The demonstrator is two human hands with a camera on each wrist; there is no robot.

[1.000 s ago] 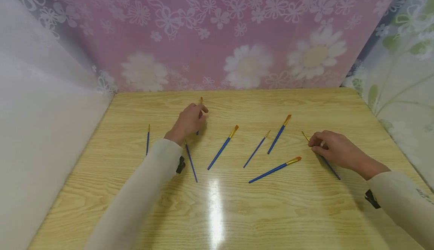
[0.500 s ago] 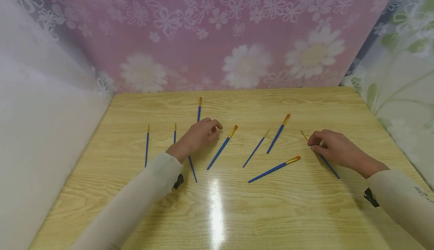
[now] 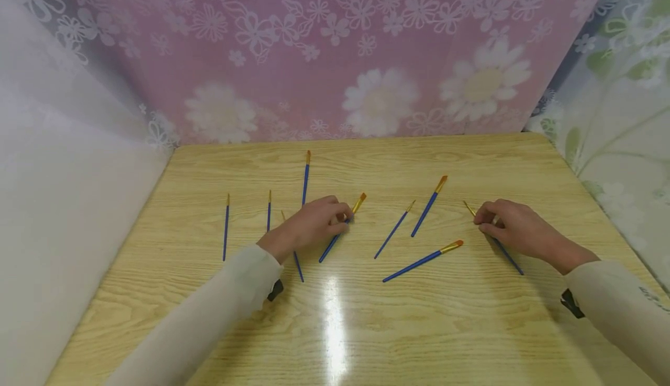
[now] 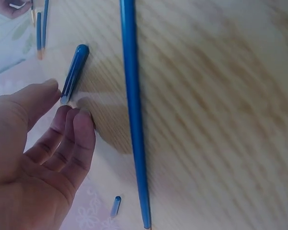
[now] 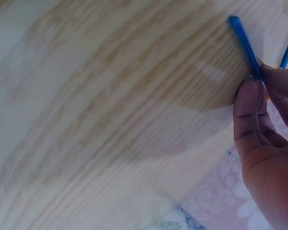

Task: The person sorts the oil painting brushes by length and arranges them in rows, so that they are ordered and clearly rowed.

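My left hand (image 3: 314,223) reaches over a blue-handled paintbrush (image 3: 330,247) with a gold ferrule. In the left wrist view a gap shows between thumb and fingertips, with the brush's handle (image 4: 76,72) at that gap; no firm grip is visible. Under the left wrist lies a thin paintbrush (image 3: 298,267), partly hidden, whose handle looms large in the left wrist view. At the right, my right hand (image 3: 515,232) pinches a thin paintbrush (image 3: 509,257) between thumb and fingers; its handle (image 5: 244,40) sticks out past the fingertips in the right wrist view.
Between the hands lie a slim paintbrush (image 3: 394,232), a wider one (image 3: 426,214) and a slanted one (image 3: 419,265). Others rest at the far left (image 3: 226,232), beside the left hand (image 3: 269,211) and behind it (image 3: 306,182). A pink flowered curtain (image 3: 293,84) borders the wooden table (image 3: 429,333).
My left hand has left the paintbrush at the back, moving right and toward me to the brush near the middle. That rear brush now lies uncovered. The right hand keeps its place.
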